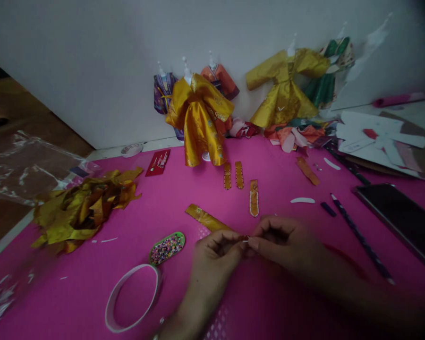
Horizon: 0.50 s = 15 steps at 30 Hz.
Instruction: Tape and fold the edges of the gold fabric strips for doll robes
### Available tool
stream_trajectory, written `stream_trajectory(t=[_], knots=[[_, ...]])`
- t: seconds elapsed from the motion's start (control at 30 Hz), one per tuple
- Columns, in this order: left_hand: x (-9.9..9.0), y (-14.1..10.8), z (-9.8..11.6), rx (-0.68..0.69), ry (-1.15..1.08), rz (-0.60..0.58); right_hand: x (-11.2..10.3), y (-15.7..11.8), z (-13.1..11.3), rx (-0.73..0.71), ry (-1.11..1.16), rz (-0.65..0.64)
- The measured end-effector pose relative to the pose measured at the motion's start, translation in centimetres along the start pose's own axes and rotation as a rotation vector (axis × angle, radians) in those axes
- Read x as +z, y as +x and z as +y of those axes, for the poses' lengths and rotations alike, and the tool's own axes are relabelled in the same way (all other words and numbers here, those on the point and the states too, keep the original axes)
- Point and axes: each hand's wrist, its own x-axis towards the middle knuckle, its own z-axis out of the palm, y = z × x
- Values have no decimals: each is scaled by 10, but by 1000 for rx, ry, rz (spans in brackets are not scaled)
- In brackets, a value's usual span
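Note:
My left hand (214, 257) and my right hand (286, 241) meet fingertip to fingertip, low over the pink table. Both pinch a small reddish-brown piece with a white strip (245, 240), mostly hidden by the fingers. A gold fabric strip (203, 216) runs up to my left hand; whether the fingers touch it I cannot tell. Just beyond the hands lies a gold tab edged with light beads (254, 198). Behind it are two more beaded tabs, one on the left (227, 177) and one on the right (239, 175). A green-rimmed dish of colourful beads (167, 248) sits left of my left hand.
A white tape ring (109, 304) and a heap of gold fabric scraps (88, 203) lie at left. Miniature gold dresses on stands, one central (201, 113) and one farther right (286, 89), line the wall. At right are a dark pencil (361, 241) and a phone (400, 217).

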Motion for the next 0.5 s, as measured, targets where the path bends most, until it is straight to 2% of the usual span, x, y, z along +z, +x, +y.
stream_trajectory(t=[0.5], knots=[[1,-2,-1,46,72,16,0,3,0,38,-7,34]])
